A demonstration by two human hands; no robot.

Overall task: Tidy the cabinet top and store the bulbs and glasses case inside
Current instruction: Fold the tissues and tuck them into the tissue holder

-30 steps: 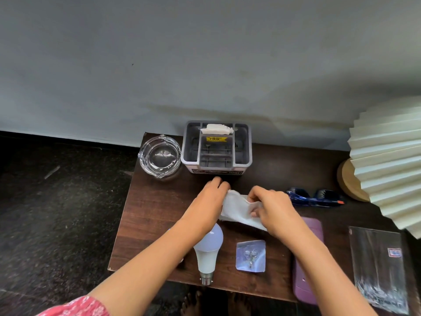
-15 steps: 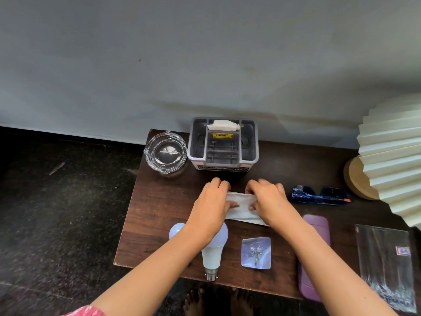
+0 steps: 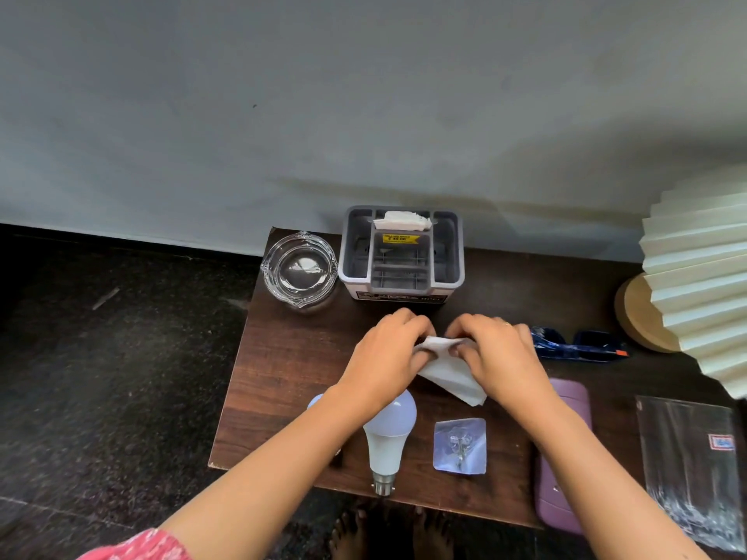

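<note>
Folding step right now: both hands pinching a white tissue, left hand and right hand with fingers clenched on its top edge, just in front of the grey organizer. Probably tucks in there next, beside the tissue already poking out. Then needs the bulbs and case grabbed. White bulb lying on the surface below the tissue, metal cap toward the near edge, smooth and rolly-looking; second bulb mostly hidden under the left forearm. Purple glasses case right of the tissue, closed, under the right forearm. Sunglasses and glass ashtray further out.
</note>
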